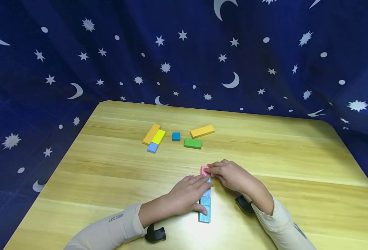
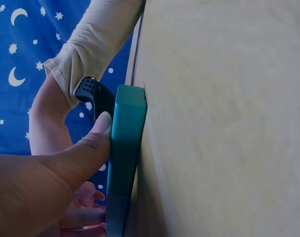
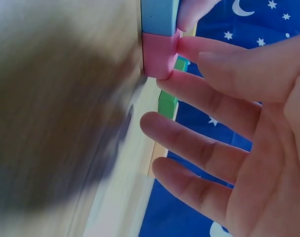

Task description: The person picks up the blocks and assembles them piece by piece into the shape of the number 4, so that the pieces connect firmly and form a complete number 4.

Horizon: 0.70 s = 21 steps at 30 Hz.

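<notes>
A straight row of blocks lies on the table: a pink block (image 1: pixel 204 169) at the far end, a light blue block (image 1: pixel 206 192) behind it, and teal blocks (image 1: pixel 205 218) at the near end. My left hand (image 1: pixel 187 196) lies across the row with fingers extended, its thumb resting on the teal part (image 2: pixel 128 128). From the right, my right hand (image 1: pixel 233 175) touches the pink block (image 3: pixel 159 54) with the index and middle fingertips, the other fingers spread and straight. Part of the row is hidden under the left fingers.
Farther back lie an orange block (image 1: pixel 151 133) beside a yellow block (image 1: pixel 158 137), a periwinkle block (image 1: pixel 152 148), a dark blue cube (image 1: pixel 176 136), a green block (image 1: pixel 192 143) and another orange block (image 1: pixel 202 131). A starry curtain (image 1: pixel 184 52) hangs behind the wooden table (image 1: pixel 109 180).
</notes>
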### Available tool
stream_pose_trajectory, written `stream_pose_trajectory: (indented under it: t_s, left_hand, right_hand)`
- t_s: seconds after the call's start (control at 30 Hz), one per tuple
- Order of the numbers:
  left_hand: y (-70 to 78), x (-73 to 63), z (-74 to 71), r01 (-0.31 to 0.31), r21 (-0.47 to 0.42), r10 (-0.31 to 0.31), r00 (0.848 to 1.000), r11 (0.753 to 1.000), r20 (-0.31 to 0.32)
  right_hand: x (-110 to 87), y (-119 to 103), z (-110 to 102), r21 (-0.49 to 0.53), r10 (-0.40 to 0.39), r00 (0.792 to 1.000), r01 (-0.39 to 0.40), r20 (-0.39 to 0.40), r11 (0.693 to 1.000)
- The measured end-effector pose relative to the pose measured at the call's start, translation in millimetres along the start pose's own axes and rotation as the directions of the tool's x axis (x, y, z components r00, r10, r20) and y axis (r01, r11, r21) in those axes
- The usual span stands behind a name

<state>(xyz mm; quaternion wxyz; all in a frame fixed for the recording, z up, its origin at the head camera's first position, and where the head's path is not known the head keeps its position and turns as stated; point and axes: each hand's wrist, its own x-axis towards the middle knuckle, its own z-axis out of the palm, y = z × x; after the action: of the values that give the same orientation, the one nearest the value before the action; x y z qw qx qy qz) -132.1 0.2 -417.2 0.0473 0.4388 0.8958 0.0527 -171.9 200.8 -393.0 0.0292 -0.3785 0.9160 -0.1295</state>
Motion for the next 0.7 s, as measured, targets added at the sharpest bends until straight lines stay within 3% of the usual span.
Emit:
stream_pose_trajectory:
  t_s: [0.2, 0.43, 0.57, 0.7]
  left_hand:
    - [-1.8, -0.4, -1.1, 0.005, -0.027, -0.005, 1.0, 1.0, 0.016]
    - [-4.8, -2.0, -5.0, 0.002, -0.018, -0.002, 1.0, 1.0, 0.024]
    - [-4.2, -0.7, -4.9, -0.003, -0.016, 0.003, 1.0, 1.0, 0.019]
    - [-1.9, -0.3, -2.5, -0.013, -0.01, 0.013, 1.0, 1.0, 0.013]
  right_hand:
    - [2.9, 2, 0, 0.062, 0.001, 1.0, -0.002, 0.009, 0.998]
    - [18.7, 18, -2, 0.179, 0.052, 0.997, -0.062, 0.061, 0.982]
    - [32.3, 30, -1, 0.242, 0.098, 0.995, -0.099, 0.019, 0.965]
    - [44.6, 37, 0, 0.294, 0.124, 0.989, -0.096, -0.076, 0.951]
